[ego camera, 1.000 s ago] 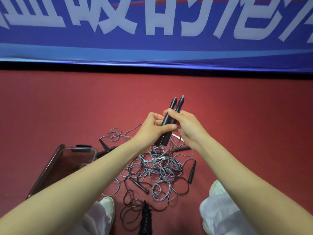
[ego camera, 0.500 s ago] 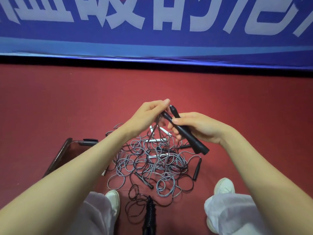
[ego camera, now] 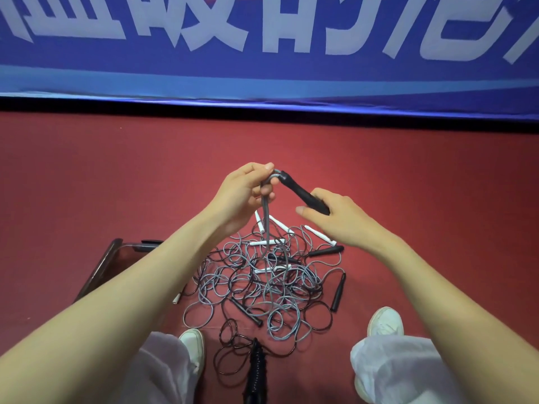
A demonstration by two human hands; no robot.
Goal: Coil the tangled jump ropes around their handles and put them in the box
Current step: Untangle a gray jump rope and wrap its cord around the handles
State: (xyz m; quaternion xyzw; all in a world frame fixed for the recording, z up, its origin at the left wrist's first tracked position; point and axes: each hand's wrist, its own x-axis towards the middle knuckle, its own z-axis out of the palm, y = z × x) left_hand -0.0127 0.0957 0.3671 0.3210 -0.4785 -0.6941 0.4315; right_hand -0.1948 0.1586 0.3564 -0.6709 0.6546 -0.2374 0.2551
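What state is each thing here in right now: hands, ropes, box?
Left hand: pinching the cord.
Right hand: gripping the handles.
Handles: raised, tilted, not yet wound.
Cord: hanging into the pile.
Pile: tangled on the floor.
Coiled rope: wound, on the floor, outside the box.
Box: on the floor, mostly hidden by the left arm.

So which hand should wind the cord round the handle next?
Left. The left hand pinches the grey cord right where it leaves the handle tip, while the right hand is busy gripping the black handle.

Black handles (ego camera: pixel 303 195) in right hand (ego camera: pixel 341 220), cord (ego camera: pixel 265 205) in left hand (ego camera: pixel 243 193).
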